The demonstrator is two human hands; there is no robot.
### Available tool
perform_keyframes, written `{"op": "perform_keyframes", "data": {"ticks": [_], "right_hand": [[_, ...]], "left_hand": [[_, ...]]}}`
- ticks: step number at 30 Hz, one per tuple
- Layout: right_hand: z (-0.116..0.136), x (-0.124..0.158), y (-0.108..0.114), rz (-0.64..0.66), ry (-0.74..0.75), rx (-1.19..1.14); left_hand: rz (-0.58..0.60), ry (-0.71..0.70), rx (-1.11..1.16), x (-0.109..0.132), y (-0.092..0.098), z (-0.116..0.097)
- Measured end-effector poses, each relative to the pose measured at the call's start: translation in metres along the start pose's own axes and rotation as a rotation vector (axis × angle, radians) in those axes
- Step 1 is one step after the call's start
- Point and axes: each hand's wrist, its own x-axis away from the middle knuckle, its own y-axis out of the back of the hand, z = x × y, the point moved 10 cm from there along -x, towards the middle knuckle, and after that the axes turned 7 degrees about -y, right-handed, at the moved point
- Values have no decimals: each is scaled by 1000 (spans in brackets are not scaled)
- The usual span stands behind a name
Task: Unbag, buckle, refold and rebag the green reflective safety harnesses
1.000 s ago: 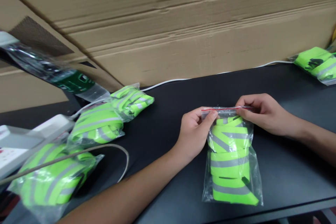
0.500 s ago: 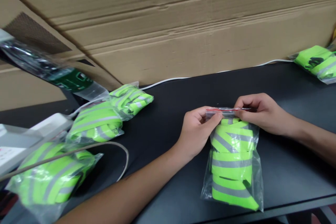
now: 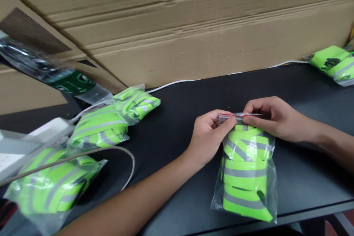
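A clear zip-lock bag (image 3: 217,191) with a red line along its top lies near the front edge of the black table. Inside it is a folded fluorescent yellow-green strap (image 3: 245,179) with grey reflective stripes. My left hand (image 3: 208,136) pinches the left end of the bag's top, thumb in front. My right hand (image 3: 272,118) pinches the same top edge a little further right, fingers closed on the plastic. The bag's lower part hangs free of both hands, close to the table's edge.
Similar filled bags lie left, one (image 3: 52,188) under a beige cable (image 3: 121,149), and another (image 3: 336,64) at the far right. A tilted plastic bottle (image 3: 69,81) and white power strip (image 3: 52,132) stand left. Cardboard (image 3: 193,44) backs the table (image 3: 177,118).
My right hand has shifted slightly left along the bag's top, closer to my left hand. The whole view has moved a little.
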Motion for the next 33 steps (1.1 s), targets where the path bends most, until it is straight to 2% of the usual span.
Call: {"op": "perform_keyframes", "data": {"ticks": [7, 12, 17, 24, 33], "right_hand": [[-3, -1, 1, 1, -38, -24], [-4, -1, 12, -9, -15, -17], [-7, -1, 12, -1, -9, 40], [-6, -2, 5, -32, -17, -9], [0, 1, 0, 12, 39, 56]], "left_hand": [[-47, -40, 18, 0, 5, -5], [-112, -15, -2, 3, 12, -2], [-82, 4, 4, 3, 8, -1], [-8, 63, -10, -1, 2, 5], [23, 37, -32, 1, -1, 0]]}}
